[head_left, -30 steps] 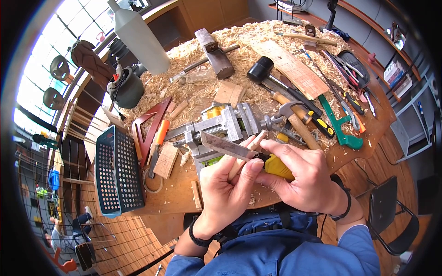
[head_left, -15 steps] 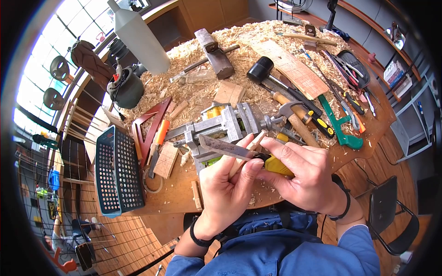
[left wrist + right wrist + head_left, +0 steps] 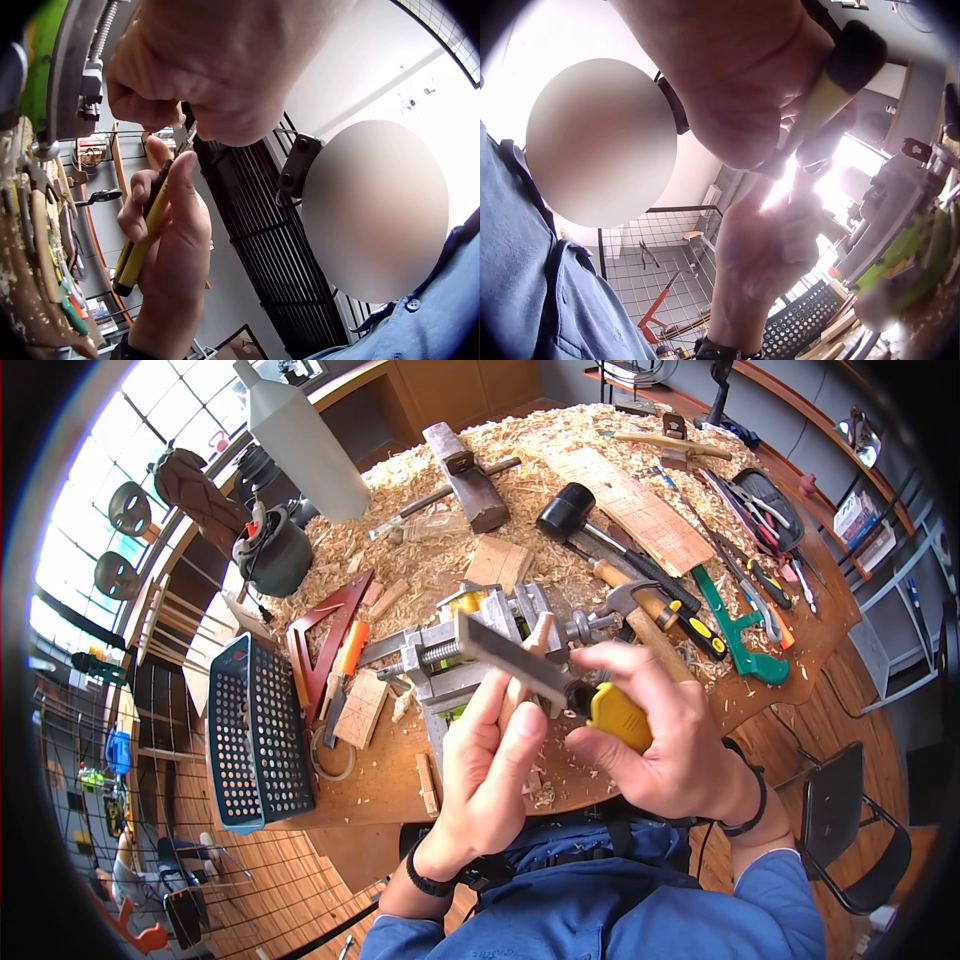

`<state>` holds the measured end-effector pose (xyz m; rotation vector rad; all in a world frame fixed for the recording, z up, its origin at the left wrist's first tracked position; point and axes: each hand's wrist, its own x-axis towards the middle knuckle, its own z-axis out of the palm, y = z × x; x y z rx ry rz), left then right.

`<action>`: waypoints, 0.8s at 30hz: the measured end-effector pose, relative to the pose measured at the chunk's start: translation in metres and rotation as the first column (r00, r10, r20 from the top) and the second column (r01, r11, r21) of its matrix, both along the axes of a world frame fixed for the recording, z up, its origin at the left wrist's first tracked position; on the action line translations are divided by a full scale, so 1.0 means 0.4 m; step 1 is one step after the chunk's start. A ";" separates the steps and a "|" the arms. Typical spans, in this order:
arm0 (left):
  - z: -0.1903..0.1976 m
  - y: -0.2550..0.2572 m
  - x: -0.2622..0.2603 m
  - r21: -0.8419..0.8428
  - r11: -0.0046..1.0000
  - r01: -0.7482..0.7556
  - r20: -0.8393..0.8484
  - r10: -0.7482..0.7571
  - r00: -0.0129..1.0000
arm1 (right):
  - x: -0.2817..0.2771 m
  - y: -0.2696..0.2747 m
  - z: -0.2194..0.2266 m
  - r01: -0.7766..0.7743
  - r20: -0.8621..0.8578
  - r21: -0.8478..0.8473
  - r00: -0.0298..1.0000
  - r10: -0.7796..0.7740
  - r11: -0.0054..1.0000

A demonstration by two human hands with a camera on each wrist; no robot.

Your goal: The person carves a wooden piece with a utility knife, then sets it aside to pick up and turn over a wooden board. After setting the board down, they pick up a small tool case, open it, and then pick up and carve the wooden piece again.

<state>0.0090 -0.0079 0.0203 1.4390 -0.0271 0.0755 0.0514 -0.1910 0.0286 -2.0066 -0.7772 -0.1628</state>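
My left hand (image 3: pixel 485 785) grips a slim, pale piece of whittled wood (image 3: pixel 540 632) whose end sticks up past the fingers. A chisel with a flat steel blade (image 3: pixel 513 662) and a yellow-and-black handle (image 3: pixel 620 716) is held in my right hand (image 3: pixel 668 735), thumb and fingers around the handle. The blade points left and crosses over the wood in the head view. In the left wrist view the handle (image 3: pixel 137 259) lies along the right palm. Glare hides the wood in the right wrist view, where the chisel handle (image 3: pixel 826 99) shows from below.
Just beyond the hands stands a metal vise (image 3: pixel 440 660). A perforated basket (image 3: pixel 262 740) sits at left, beside a try square (image 3: pixel 335 630). Mallet (image 3: pixel 568 510), claw hammer (image 3: pixel 650 622) and green-handled saw (image 3: pixel 735 640) lie to the right among wood shavings (image 3: pixel 400 560).
The chisel has lifted off the wood, its blade tip rising and shifting right. The right hand's fingers have spread from the left hand, and the wood stands more upright.
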 end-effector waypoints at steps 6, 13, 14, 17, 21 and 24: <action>-0.008 0.011 -0.002 0.022 1.000 -0.022 -0.034 0.022 0.999 | 0.008 -0.013 0.000 0.062 -0.099 0.127 0.994 -0.049 0.990; -0.013 0.013 -0.007 0.006 1.000 -0.024 -0.058 0.025 0.998 | 0.016 -0.002 -0.006 -0.024 0.146 -0.058 0.989 0.033 0.998; -0.013 0.013 -0.008 -0.002 1.000 -0.025 -0.049 0.025 0.998 | 0.018 0.000 -0.009 -0.033 0.175 -0.084 0.983 0.047 0.996; -0.021 0.013 -0.005 -0.019 1.000 -0.021 -0.019 0.020 1.000 | 0.016 -0.003 0.001 -0.016 0.161 -0.104 0.986 0.032 0.994; -0.026 0.014 -0.003 -0.011 1.000 -0.027 0.006 0.027 1.000 | 0.018 0.000 -0.004 -0.001 0.183 -0.101 0.983 0.019 0.995; -0.027 0.018 -0.005 -0.017 0.999 -0.035 -0.005 0.035 0.999 | 0.017 0.000 0.002 0.004 0.164 -0.115 0.986 0.015 0.993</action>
